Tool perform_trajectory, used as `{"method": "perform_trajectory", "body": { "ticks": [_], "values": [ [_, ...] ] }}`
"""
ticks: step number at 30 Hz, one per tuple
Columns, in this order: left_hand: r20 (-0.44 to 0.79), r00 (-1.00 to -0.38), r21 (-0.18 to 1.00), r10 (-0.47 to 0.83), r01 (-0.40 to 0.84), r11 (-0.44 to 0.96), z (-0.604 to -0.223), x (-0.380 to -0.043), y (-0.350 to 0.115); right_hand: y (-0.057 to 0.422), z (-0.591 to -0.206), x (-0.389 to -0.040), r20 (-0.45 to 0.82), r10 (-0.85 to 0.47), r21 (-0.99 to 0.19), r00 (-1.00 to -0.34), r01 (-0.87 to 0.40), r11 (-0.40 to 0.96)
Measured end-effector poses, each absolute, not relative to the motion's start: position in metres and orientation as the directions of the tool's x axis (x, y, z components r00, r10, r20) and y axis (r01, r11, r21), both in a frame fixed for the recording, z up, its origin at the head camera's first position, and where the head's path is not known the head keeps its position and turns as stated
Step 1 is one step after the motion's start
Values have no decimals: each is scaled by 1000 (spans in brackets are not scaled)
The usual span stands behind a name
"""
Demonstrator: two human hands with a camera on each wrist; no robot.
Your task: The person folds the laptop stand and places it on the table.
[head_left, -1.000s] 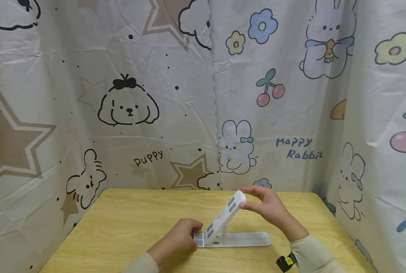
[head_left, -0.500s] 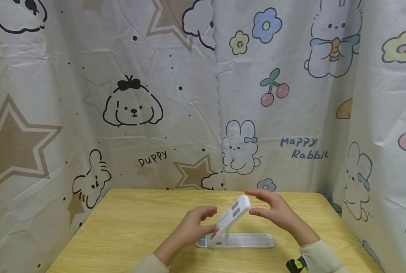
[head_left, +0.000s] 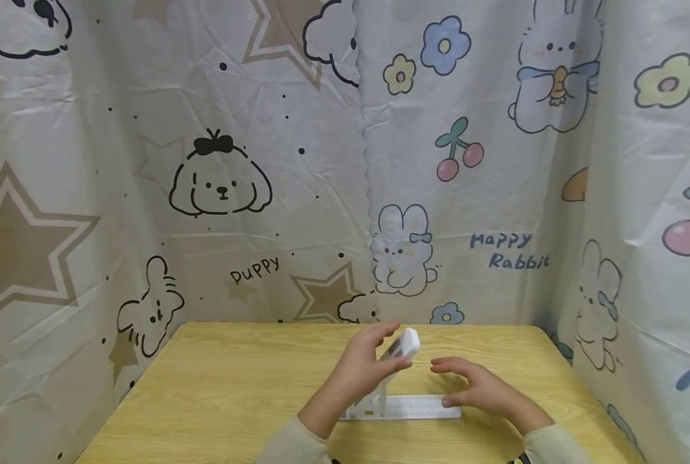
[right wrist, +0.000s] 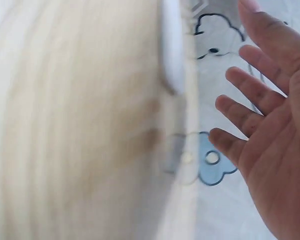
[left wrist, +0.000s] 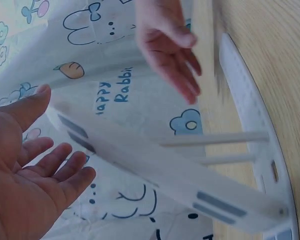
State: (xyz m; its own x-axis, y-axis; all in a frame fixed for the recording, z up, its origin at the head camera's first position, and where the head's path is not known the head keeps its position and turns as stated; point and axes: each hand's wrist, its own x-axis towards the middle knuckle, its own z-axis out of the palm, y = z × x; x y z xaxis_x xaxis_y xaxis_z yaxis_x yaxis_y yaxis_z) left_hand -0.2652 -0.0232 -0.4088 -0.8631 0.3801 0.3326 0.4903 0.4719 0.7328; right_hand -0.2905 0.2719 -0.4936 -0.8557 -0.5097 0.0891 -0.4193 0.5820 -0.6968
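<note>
A white folding stand with grey pads is on the table. Its long base (head_left: 414, 407) lies flat, and its upper panel (left wrist: 140, 155) slants up to the right, held by thin props (left wrist: 215, 139). My left hand (head_left: 359, 367) is around the raised end of the panel, its thumb crossing in front of it in the head view. In the left wrist view those fingers are spread and loosely bent beside the panel, not curled round it. My right hand (head_left: 489, 390) hovers by the right end of the base, fingers extended and apart, palm bare in the right wrist view.
The stand is on a light wood-grain table (head_left: 234, 374). A white curtain (head_left: 321, 212) printed with puppies, rabbits, stars and flowers hangs behind the table and along both sides.
My left hand has left the base's left end and moved up along the panel to its top. My right hand has let go of the panel's top and dropped toward the base's right end.
</note>
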Motion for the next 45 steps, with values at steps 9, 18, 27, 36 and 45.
{"method": "perform_trajectory", "body": {
  "ticks": [9, 18, 27, 36, 45],
  "values": [
    [314, -885, 770, 344, 449, 453, -405, -271, -9, 280, -506, -291, -24, -535, -724, -845, -354, 592],
    [334, -871, 769, 361, 473, 430, -404, -271, -3, 282, -510, -293, -43, -522, -666, -852, -365, 651],
    [341, -837, 753, 428, 516, 409, -407, -283, -8, 273, -517, -289, -4, -521, -648, -854, -395, 651],
    [344, -806, 768, 482, 537, 349, -412, -293, -16, 278, -513, -282, -115, -549, -684, -828, -334, 648],
    [398, -812, 727, 427, 563, 393, -413, -282, -8, 295, -512, -293, -119, -613, -718, -781, -359, 596]
  ]
}}
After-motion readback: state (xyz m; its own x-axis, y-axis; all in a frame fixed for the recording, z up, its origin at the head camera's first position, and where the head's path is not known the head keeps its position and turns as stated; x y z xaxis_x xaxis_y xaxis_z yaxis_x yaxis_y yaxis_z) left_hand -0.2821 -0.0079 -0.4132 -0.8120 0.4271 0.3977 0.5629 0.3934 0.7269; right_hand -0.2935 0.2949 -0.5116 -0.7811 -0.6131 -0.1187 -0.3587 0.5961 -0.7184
